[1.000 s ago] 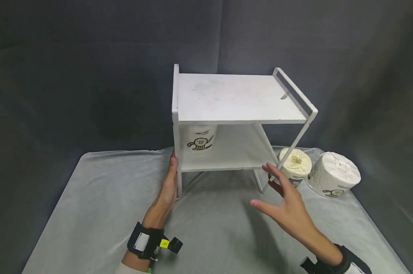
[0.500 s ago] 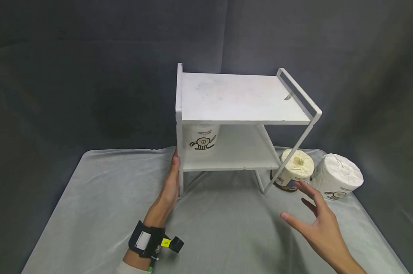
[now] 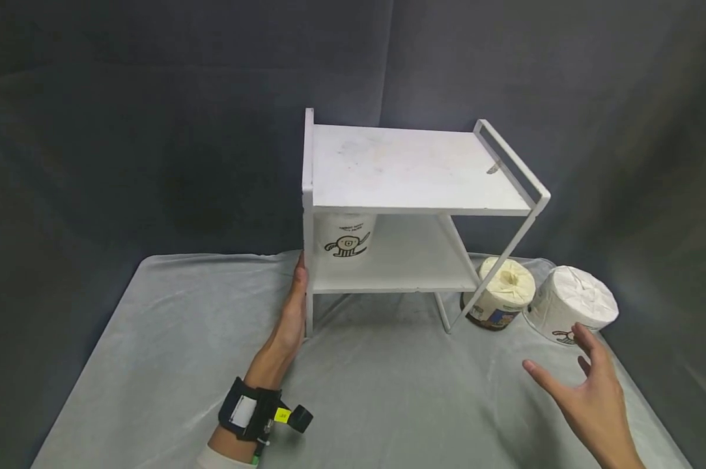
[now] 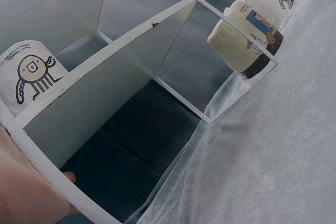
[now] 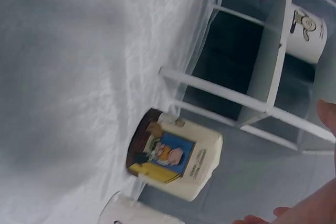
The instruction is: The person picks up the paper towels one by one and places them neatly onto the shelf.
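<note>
A white two-tier shelf rack [image 3: 417,170] stands on the cloth-covered table. My left hand [image 3: 287,320] rests along its left side frame, fingers extended; in the left wrist view a fingertip [image 4: 69,176] shows past the frame. On the lower tier, at the left, sits a wrapped toilet roll [image 3: 346,242] with a cartoon print. To the rack's right stand a cream toilet roll [image 3: 507,285] with a picture label and a white wrapped toilet roll [image 3: 581,294]. My right hand [image 3: 596,394] holds nothing, thumb and fingers spread, in front of the white roll.
Grey cloth [image 3: 400,397] covers the table, and a dark curtain [image 3: 212,130] hangs behind it. The rack's slanted right leg [image 3: 508,251] stands just in front of the cream roll. A black strap with a small camera [image 3: 259,413] is on the left wrist.
My right hand has moved right and nearer, from beside the rack's right leg to in front of the white roll. My left hand stays against the rack. The view has shifted slightly.
</note>
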Available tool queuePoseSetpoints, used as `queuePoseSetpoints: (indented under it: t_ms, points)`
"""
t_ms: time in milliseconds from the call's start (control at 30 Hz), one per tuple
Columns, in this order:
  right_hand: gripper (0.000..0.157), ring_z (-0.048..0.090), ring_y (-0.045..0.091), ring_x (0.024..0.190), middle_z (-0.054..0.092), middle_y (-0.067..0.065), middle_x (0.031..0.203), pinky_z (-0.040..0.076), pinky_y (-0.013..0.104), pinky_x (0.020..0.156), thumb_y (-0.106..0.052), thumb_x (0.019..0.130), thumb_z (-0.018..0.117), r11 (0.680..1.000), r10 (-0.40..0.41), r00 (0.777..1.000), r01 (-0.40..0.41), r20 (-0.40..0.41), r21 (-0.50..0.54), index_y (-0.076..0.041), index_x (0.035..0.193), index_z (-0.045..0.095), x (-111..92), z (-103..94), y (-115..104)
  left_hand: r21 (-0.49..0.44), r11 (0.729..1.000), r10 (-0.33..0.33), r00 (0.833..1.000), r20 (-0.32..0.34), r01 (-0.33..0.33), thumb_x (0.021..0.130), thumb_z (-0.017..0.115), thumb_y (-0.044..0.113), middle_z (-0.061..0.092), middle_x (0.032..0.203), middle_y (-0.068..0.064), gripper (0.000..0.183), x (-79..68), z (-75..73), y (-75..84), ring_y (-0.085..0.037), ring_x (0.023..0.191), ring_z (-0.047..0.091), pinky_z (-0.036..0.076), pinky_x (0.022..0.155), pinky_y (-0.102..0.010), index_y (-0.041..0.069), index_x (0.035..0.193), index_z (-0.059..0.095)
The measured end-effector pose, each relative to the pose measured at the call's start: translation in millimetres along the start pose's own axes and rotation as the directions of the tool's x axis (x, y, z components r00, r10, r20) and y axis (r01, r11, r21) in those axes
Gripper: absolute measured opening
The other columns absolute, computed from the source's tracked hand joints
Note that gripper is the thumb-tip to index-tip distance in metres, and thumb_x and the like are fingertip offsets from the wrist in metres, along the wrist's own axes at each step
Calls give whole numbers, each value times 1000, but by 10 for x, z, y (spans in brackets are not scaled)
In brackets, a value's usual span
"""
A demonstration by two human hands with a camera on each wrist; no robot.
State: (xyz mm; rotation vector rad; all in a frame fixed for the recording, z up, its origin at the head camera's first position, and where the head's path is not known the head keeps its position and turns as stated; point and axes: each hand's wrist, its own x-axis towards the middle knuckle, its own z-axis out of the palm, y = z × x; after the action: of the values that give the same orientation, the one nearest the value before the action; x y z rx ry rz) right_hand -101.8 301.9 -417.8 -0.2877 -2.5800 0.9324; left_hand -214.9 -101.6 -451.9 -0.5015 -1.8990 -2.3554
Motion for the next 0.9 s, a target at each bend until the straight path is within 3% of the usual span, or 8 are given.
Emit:
queuePoseSetpoints:
  t_ms: [233,400,567,900]
  points:
    - [112,26,49,139,23,32,156,24,65,108,-31,76,83,999,34,999,-34,16,12,-2,157,12,35,-80,185,-12,1000,-11,1000,-9,11,101,13,58,-6,165,3,72,-10,10,11,-14,148,-8,-8,116,-51,21,159,-7]
    - [113,21,38,145,20,27,159,19,54,115,-25,77,82,989,129,992,-128,-12,78,-7,159,8,67,-134,316,-18,1000,6,1000,-14,-6,101,14,57,-5,165,3,72,-6,16,9,-13,148,-6,-7,116,-49,20,159,-7]
    - [113,22,31,146,21,24,160,19,44,118,-25,76,83,979,193,980,-190,-38,77,-8,159,8,144,-162,438,-20,1000,13,1000,-13,-13,102,13,54,-3,164,4,68,5,8,-3,-13,148,-4,-7,116,-50,22,160,-5]
    - [118,27,41,142,23,26,159,23,57,113,-36,73,83,973,229,972,-230,-54,-7,-5,158,8,291,-206,698,-9,1000,-11,1000,-10,11,101,13,57,-3,165,4,69,-5,16,10,-14,148,-5,-7,116,-52,23,160,-4]
